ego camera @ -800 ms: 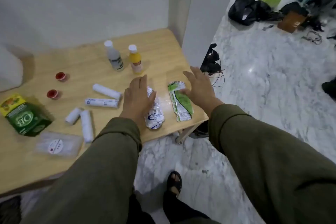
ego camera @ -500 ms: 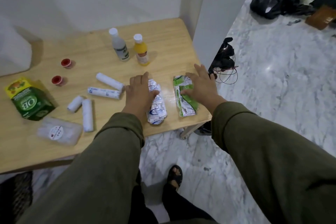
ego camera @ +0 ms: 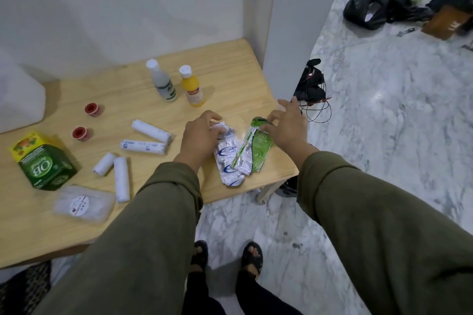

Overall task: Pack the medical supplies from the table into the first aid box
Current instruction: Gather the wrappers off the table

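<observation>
My left hand (ego camera: 201, 137) curls its fingers over the top end of a silver-and-blue blister pack (ego camera: 228, 164) lying near the table's front right corner. My right hand (ego camera: 286, 128) pinches the top of a green blister pack (ego camera: 259, 149), which is tilted up on one edge and overlaps the silver pack. Several white bandage rolls (ego camera: 143, 146) lie to the left. A white bottle (ego camera: 163, 84) and a yellow bottle (ego camera: 192, 89) stand behind. A white box (ego camera: 19, 96), only partly seen, sits at the far left.
Two red caps (ego camera: 81, 133), a green carton (ego camera: 44, 165) and a clear plastic packet (ego camera: 83, 203) lie on the wooden table (ego camera: 230, 71). A wall corner stands right of the table. Black cables (ego camera: 311, 87) and bags (ego camera: 368, 5) lie on the marble floor.
Both hands have closed their fingers on the packs. The green pack has been raised on edge and drawn left until it overlaps the silver pack.
</observation>
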Demonstrator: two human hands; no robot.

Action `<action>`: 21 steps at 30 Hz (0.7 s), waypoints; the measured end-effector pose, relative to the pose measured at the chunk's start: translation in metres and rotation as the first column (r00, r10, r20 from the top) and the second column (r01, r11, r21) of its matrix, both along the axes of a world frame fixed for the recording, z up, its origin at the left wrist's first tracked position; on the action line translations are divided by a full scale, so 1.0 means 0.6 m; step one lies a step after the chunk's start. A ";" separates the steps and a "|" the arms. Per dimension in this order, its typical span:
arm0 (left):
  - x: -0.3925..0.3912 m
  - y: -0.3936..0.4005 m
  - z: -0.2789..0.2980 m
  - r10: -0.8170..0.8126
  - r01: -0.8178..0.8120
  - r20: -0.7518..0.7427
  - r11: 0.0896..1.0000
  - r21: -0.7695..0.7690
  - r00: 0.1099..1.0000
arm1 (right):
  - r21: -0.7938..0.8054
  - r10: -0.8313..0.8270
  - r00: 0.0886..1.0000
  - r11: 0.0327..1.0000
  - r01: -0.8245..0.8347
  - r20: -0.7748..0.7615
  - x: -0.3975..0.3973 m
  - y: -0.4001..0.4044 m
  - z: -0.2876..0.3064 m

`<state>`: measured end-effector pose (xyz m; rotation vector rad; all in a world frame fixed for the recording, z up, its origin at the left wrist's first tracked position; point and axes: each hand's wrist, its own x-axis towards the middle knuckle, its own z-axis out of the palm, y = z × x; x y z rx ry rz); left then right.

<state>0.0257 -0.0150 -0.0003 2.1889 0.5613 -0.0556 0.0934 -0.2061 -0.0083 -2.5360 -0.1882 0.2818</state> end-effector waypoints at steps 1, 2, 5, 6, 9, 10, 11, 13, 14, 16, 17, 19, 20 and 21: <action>0.007 -0.003 0.005 -0.017 0.017 0.021 1.000 0.020 1.000 | 0.014 -0.039 0.999 0.999 0.039 0.009 0.001 -0.006 0.004; 0.015 -0.007 0.013 -0.044 0.042 0.042 0.998 0.048 0.998 | 0.017 -0.076 0.997 0.997 0.076 0.017 0.002 -0.013 0.010; 0.042 -0.027 0.040 -0.113 0.114 0.127 0.994 -0.001 0.985 | 0.041 -0.178 0.981 0.984 0.176 0.071 0.006 -0.040 0.034; 0.051 -0.035 0.048 -0.133 0.138 0.149 0.990 -0.021 0.980 | 0.047 -0.209 0.974 0.978 0.205 0.091 0.006 -0.051 0.045; 0.083 -0.061 0.073 -0.193 0.207 0.196 0.977 -0.055 0.962 | 0.053 -0.310 0.945 0.951 0.306 0.104 0.003 -0.087 0.077; 0.095 -0.073 0.081 -0.221 0.238 0.213 0.969 -0.060 0.952 | 0.062 -0.350 0.930 0.937 0.345 0.111 0.001 -0.100 0.087; 0.106 -0.085 0.090 -0.251 0.270 0.227 0.961 -0.057 0.941 | 0.074 -0.393 0.911 0.919 0.387 0.123 -0.003 -0.112 0.098; 0.128 -0.114 0.109 -0.317 0.339 0.253 0.940 -0.046 0.914 | 0.100 -0.484 0.863 0.875 0.474 0.146 -0.012 -0.139 0.117; 0.139 -0.130 0.118 -0.351 0.375 0.264 0.926 -0.046 0.898 | 0.110 -0.528 0.835 0.849 0.517 0.154 -0.019 -0.152 0.127; 0.160 -0.164 0.134 -0.421 0.453 0.282 0.890 -0.056 0.862 | 0.124 -0.607 0.776 0.795 0.594 0.171 -0.031 -0.179 0.144; 0.169 -0.183 0.142 -0.456 0.491 0.287 0.869 -0.062 0.842 | 0.136 -0.643 0.745 0.766 0.629 0.178 -0.037 -0.192 0.150; 0.186 -0.221 0.150 -0.522 0.557 0.296 0.829 -0.047 0.800 | 0.171 -0.709 0.678 0.705 0.688 0.192 -0.049 -0.215 0.155; 0.193 -0.240 0.150 -0.549 0.585 0.301 0.810 -0.035 0.779 | 0.183 -0.736 0.648 0.677 0.713 0.196 -0.054 -0.226 0.153; 0.200 -0.259 0.146 -0.575 0.611 0.301 0.791 -0.033 0.761 | 0.186 -0.759 0.623 0.651 0.736 0.190 -0.059 -0.236 0.148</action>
